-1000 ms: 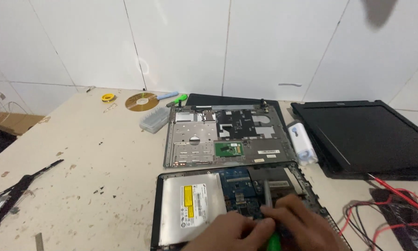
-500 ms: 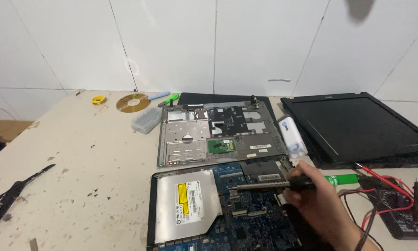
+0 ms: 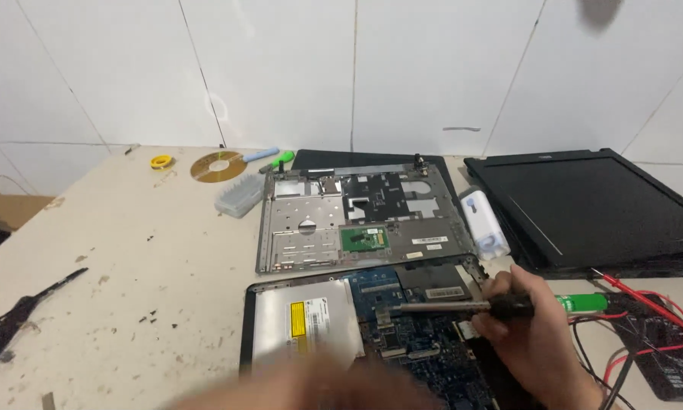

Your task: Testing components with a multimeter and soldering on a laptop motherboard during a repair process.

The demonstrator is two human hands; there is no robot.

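Note:
An opened laptop base (image 3: 259, 326) lies at the near edge, showing a blue circuit board (image 3: 425, 342) and a silver optical drive (image 3: 300, 323). My right hand (image 3: 528, 334) grips a screwdriver (image 3: 501, 307) with a black and green handle; its metal shaft lies level, pointing left over the board. My left hand (image 3: 319, 383) is a blurred shape at the bottom edge over the drive's near side; whether it holds anything is unclear.
A removed grey palm-rest frame (image 3: 357, 216) lies behind the base. A black laptop screen (image 3: 592, 205) sits at right, a white device (image 3: 484, 224) beside it, and a multimeter with red leads (image 3: 660, 342) at far right. A disc (image 3: 218, 165) and clear box (image 3: 240, 196) lie at the back left.
My right hand swung the screwdriver from upright over the board to level, pointing left. My left hand left the board, went out of view, and now reappears blurred at the bottom.

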